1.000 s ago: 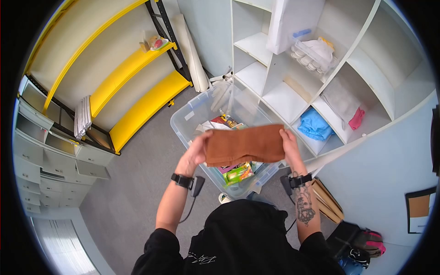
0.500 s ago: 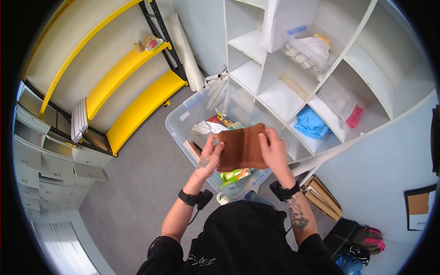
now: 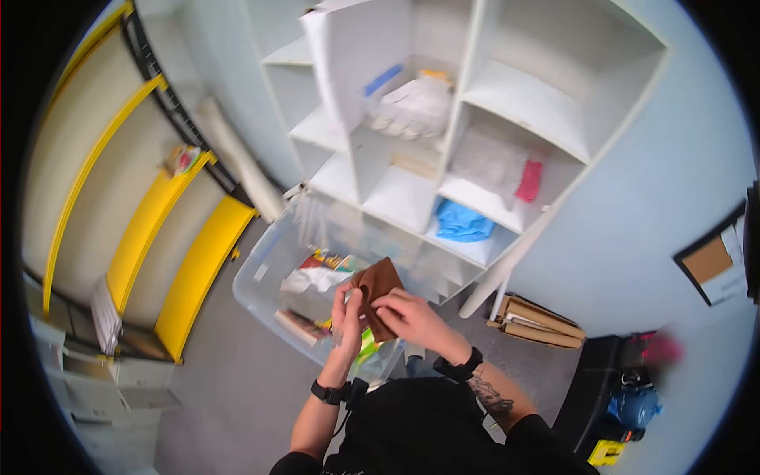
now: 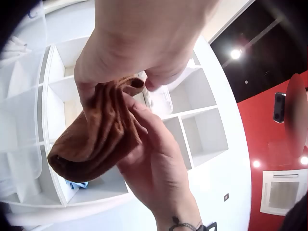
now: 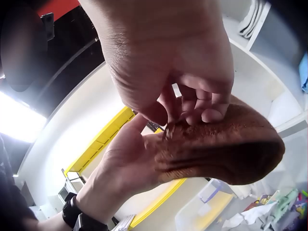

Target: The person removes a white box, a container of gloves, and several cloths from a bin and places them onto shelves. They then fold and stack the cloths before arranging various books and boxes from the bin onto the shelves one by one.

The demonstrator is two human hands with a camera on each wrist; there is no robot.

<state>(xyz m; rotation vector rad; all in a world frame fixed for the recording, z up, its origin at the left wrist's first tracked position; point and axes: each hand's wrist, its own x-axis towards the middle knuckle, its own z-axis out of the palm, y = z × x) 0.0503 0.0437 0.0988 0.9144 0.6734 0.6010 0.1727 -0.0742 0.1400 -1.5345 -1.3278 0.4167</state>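
Observation:
A brown folded cloth [image 3: 383,279] is bunched between both hands above a clear plastic bin [image 3: 252,286]. My left hand [image 3: 345,321] grips its left side, with the thumb near the folded edge. From the right, my right hand [image 3: 419,321] pinches the near part of the cloth with curled fingers. In the left wrist view the cloth [image 4: 91,139] hangs in several soft pleats, its looped end pointing down and left. The right wrist view shows a rounded fold of the cloth [image 5: 231,139] jutting out past the fingers.
Inside the bin lie a white crumpled piece [image 3: 313,279], a book [image 3: 301,326] and a green packet [image 3: 369,345]. White cubby shelves [image 3: 396,198] behind it hold a blue cloth bundle [image 3: 463,222] and white gloves [image 3: 412,107]. A yellow rack [image 3: 190,277] stands left, folded cardboard [image 3: 538,321] right.
The cloth went from stretched wide between both hands to folded over and gathered smaller. The hands came closer together. The head view turned to the right, shifting the bin and shelves leftward.

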